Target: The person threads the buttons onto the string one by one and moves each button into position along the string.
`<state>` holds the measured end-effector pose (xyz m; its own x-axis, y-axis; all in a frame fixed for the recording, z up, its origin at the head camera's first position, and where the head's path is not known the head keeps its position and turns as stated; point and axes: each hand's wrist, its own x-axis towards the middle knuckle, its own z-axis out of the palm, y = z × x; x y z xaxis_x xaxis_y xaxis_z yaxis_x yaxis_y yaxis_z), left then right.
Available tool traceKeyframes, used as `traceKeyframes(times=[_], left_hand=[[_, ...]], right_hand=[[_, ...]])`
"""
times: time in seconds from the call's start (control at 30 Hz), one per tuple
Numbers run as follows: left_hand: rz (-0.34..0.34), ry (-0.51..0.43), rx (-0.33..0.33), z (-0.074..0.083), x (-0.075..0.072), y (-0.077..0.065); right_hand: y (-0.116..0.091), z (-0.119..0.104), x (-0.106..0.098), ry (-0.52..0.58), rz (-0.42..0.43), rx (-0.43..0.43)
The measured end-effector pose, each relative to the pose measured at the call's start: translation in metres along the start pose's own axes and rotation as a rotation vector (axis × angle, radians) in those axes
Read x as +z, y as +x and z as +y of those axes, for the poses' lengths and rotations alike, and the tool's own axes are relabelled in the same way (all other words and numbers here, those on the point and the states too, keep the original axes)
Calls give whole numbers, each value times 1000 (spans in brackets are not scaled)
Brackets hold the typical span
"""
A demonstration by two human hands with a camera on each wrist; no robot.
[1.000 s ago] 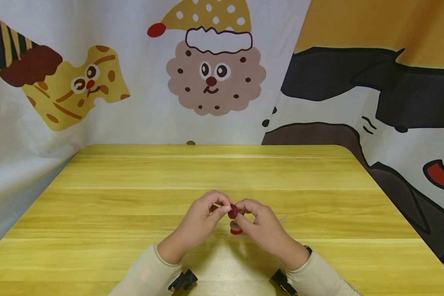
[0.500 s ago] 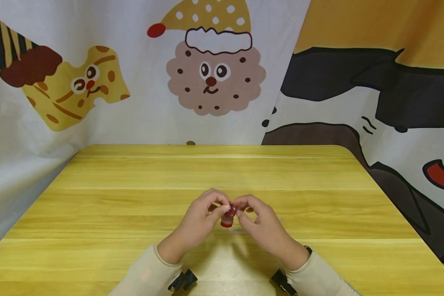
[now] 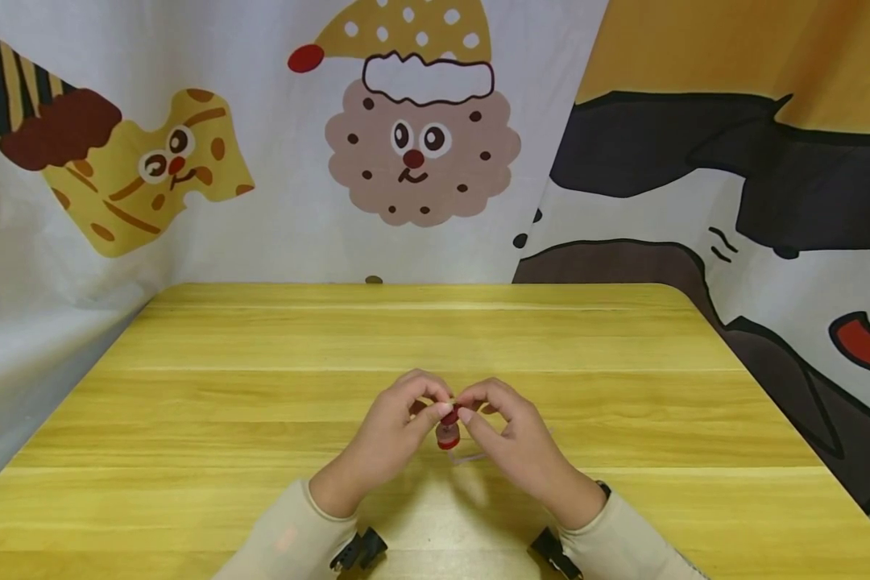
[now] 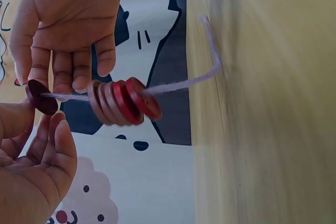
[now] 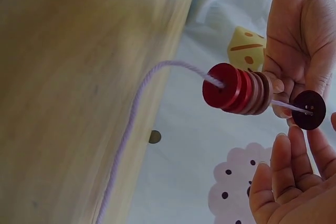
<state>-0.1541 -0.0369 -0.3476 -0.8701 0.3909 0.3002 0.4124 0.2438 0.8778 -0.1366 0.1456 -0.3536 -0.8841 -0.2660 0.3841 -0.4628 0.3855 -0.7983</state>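
Note:
In the head view, my left hand [image 3: 387, 431] pinches a dark red button [image 3: 450, 416] between thumb and fingertips. From the other side my right hand [image 3: 511, 435] pinches at the same button, its tips close to the left ones. A pale lilac string [image 4: 181, 85] runs into one of the button's holes; what comes out behind is hidden. Below it, a stack of several threaded buttons [image 5: 239, 90], red at the bottom and brownish pink above, hangs on the string with a gap beneath the dark button. The string's tail [image 5: 126, 140] droops to the table.
The wooden table [image 3: 261, 387] spreads out under both hands. Behind it hangs a white cloth [image 3: 275, 242] with cartoon prints. Small black devices, one a wrist camera [image 3: 358, 551], sit at the sleeve cuffs.
The dark red button has tipped between the fingertips and lies slightly lower left. The hanging stack has swung left, and more of the string's tail shows. Both hands have barely moved.

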Motion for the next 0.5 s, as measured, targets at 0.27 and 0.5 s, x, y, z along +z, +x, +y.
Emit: traceKeyframes(times=[0.27, 0.5], left_hand=[[-12, 13, 19, 2, 0, -1], [-3, 21, 14, 2, 0, -1]], right_hand=[[0, 1, 0, 24, -32, 21], [1, 3, 2, 15, -29, -17]])
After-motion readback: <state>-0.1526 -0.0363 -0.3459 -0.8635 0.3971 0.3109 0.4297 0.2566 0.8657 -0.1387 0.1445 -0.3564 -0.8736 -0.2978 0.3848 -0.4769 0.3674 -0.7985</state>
